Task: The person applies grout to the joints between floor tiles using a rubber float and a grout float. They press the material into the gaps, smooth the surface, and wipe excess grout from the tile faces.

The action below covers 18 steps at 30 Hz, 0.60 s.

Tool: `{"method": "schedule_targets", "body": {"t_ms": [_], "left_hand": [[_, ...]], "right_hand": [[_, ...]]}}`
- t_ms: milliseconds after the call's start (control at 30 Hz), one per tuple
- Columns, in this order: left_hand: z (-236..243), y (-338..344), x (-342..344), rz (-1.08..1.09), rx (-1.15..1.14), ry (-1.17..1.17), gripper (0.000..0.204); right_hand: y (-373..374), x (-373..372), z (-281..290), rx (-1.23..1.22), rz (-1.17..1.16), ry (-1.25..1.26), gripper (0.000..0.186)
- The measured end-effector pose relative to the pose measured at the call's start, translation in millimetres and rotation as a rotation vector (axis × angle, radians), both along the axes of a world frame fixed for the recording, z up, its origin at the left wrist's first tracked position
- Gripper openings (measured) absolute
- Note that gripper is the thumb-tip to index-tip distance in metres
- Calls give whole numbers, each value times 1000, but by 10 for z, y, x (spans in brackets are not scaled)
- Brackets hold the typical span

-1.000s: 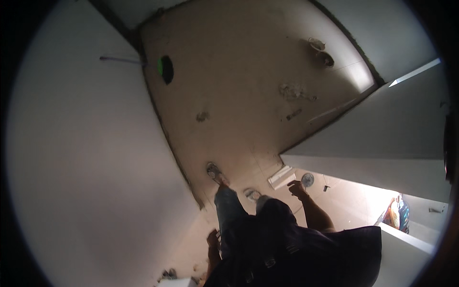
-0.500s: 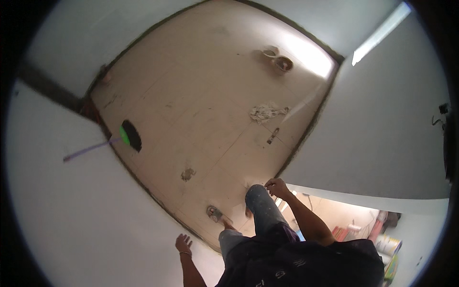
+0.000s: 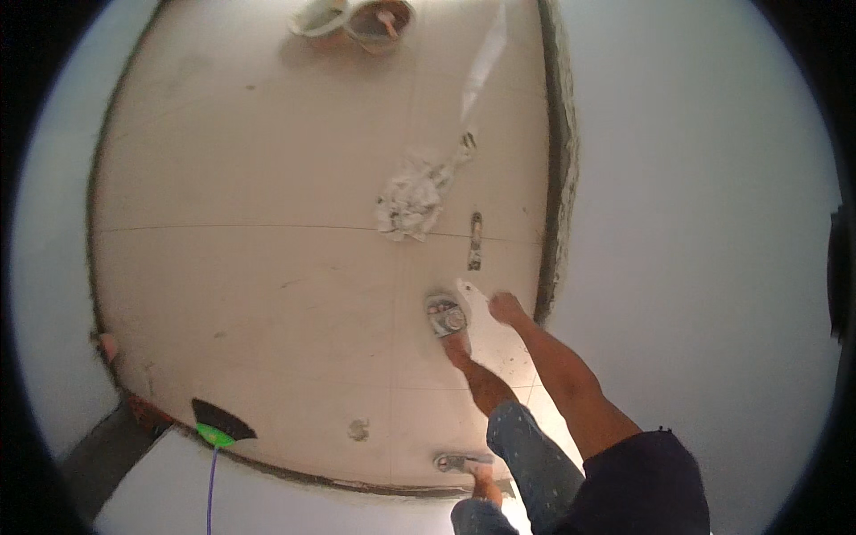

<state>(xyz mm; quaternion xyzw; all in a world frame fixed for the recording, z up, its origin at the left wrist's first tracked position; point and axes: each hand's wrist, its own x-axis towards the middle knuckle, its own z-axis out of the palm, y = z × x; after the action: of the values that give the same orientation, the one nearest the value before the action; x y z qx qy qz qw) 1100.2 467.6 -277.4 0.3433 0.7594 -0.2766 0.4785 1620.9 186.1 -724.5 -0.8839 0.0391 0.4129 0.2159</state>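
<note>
My right hand [image 3: 506, 308] is in the lower right of the head view, near the right wall, its fingers curled and blurred; whether a small pale shape at the fingertips is held or is lit floor I cannot make out. My left hand is out of view. Beyond my sandalled foot [image 3: 446, 312] lie a long narrow metal piece [image 3: 475, 241] and a crumpled white heap of cloth or paper [image 3: 410, 201]. My other sandalled foot [image 3: 455, 462] is lower down, beside the dark wall edge.
Two buckets [image 3: 379, 27] stand at the top of the tiled floor [image 3: 241, 160]. A green-and-black broom [image 3: 214, 432] with a purple handle is at the lower left. A small pink object [image 3: 107, 348] sits by the left edge. Walls [image 3: 687, 223] surround the floor.
The view has turned rightward and moved into the room. The broom now appears lower, the heap and metal piece larger. My left hand and the side opening's clutter have left the view.
</note>
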Motion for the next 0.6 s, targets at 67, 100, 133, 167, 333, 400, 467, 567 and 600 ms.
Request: {"method": "schedule_targets", "body": {"t_ms": [67,100,133,167,333,400,467,567,600], "left_hand": [[-590,-207,652,-58,-123,16,49],[-732,-303,869,-57,-52,53,49],[-980,-344,1031,-87,-126,44,49],[-1121,-351,1186,-112,-150,57,50],[-1455,-203,1537,-142,-47,135,50],[-1533,-161,1582,-167,-69,120,50],[-1522,-92,1517,-194,-109,118,50],[-1427,63,1402,-204,-126,65,50],[-1425,118,1377,-226,-189,34,50]], "right_hand": [[-820,411,-979,-201,250,-91,34],[-229,720,-1181,-178,33,-11,38],[-739,878,-1519,-243,-3,39,45],[-845,1010,-1708,-355,-28,147,53],[382,1221,-1747,-311,-540,-48,64],[225,1186,-1784,-234,-532,-42,60],[-96,887,-1739,-112,-468,30,52],[-113,17,-1483,-100,-243,76,40],[-458,-372,-1355,-155,-190,35,39]]}}
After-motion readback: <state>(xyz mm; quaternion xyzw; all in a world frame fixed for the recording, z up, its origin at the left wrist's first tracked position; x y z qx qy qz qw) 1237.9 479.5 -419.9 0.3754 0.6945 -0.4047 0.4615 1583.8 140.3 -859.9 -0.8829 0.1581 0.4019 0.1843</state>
